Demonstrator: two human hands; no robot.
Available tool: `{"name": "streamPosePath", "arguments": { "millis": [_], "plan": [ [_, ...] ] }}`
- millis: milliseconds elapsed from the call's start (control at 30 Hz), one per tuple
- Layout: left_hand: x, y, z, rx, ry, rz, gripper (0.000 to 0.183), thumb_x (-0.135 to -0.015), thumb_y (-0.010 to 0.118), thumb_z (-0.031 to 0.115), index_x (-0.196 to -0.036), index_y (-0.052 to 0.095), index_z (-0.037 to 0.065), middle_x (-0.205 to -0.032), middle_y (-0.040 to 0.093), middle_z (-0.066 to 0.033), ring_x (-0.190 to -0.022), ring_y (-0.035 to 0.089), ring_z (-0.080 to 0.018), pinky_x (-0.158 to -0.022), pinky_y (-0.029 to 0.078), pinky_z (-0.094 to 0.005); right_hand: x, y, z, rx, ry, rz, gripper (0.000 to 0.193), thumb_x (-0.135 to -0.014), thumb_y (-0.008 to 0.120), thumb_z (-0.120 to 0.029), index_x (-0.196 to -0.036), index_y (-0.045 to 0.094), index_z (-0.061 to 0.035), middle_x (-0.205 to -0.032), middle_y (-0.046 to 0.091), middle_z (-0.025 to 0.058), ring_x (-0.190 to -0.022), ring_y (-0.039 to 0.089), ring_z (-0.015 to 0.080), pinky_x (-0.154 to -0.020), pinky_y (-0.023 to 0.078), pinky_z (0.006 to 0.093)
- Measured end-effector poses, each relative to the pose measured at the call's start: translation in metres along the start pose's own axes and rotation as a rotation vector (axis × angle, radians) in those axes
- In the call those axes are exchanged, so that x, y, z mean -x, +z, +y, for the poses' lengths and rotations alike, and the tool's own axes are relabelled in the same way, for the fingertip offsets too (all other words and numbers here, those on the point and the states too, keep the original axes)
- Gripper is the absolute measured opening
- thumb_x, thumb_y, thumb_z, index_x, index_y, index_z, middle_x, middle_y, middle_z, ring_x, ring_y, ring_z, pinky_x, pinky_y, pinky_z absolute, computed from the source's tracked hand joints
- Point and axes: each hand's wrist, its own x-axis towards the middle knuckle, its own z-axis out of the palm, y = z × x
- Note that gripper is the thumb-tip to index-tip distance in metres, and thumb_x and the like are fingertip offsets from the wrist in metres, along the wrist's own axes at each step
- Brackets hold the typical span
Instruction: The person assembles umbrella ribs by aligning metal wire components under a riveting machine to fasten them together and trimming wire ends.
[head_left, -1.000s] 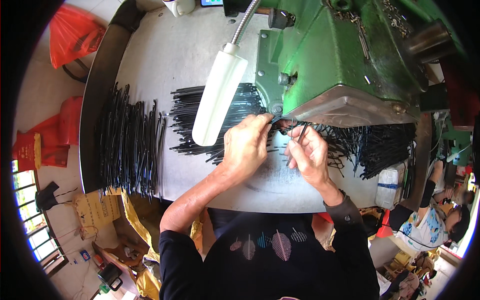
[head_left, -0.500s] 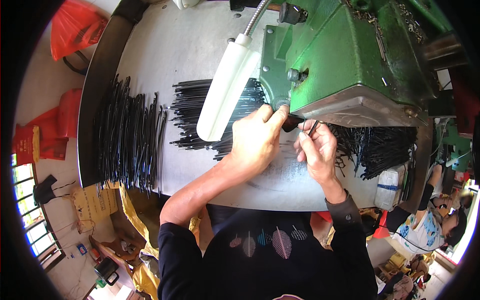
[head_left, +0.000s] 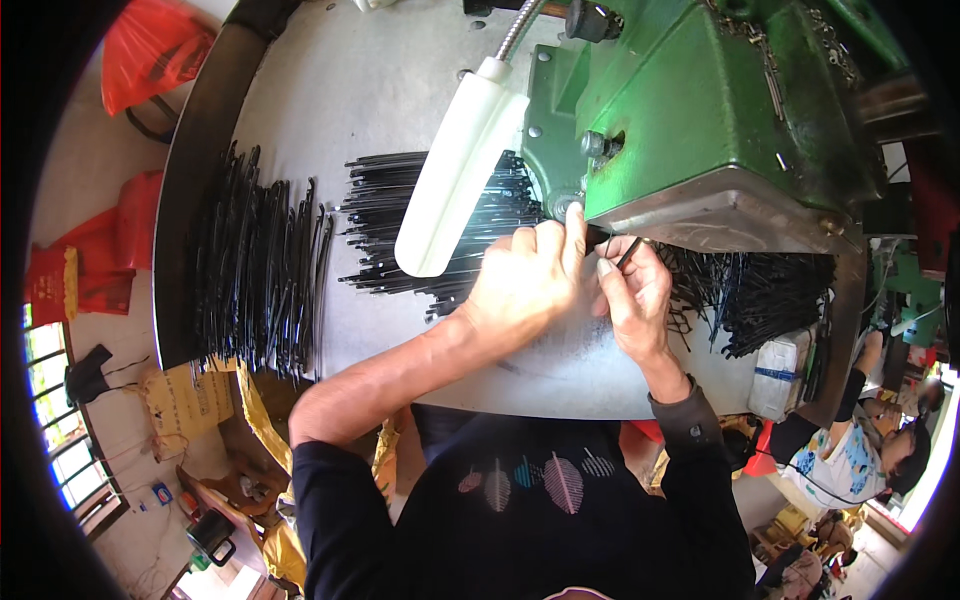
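Observation:
At the foot of the green machine, my left hand has its index finger stretched up against a round metal part. The other fingers of that hand curl inward, and anything within them is hidden. Just right of it, my right hand pinches a thin black strip between thumb and fingers, close under the machine's lower edge. Left of my hands, a pile of thin black strips lies crosswise on the metal table.
A white lamp on a bendable neck hangs over the pile. More black strips lie along the table's left side, and another heap at the right beside a white box. A co-worker is at the far right.
My left hand has shifted slightly right, its index finger straighter and higher at the machine, with the left elbow swung outward. My right hand keeps nearly the same place and hold.

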Motion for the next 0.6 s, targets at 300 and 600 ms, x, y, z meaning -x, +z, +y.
{"name": "streamPosePath", "arguments": {
  "millis": [300,600],
  "plan": [
    [0.022,-0.003,0.001,0.576,-0.189,-0.004,0.035,-0.081,0.054,0.0,-0.116,0.051,-0.002,-0.077,0.056,-0.0143,-0.062,0.054,-0.019,-0.058,0.05,-0.0283,0.01,0.011,0.003,-0.407,0.088,-0.014,0.019,-0.098,0.045,-0.018,-0.095,0.051,0.0007,-0.085,0.061,0.0117,-0.072,0.065,0.0179,-0.062,0.055,0.0281],
    [0.027,-0.032,-0.04,1.644,-0.868,-0.563,0.018,-0.094,0.052,0.017,-0.089,0.059,0.001,-0.063,0.055,-0.0032,-0.045,0.042,-0.0057,-0.041,0.032,-0.0194,0.001,0.018,0.003,-0.554,0.234,-0.121,0.02,-0.098,0.044,-0.017,-0.104,0.048,0.002,-0.093,0.061,0.0166,-0.078,0.068,0.0276,-0.068,0.059,0.0366]
  ]
}}
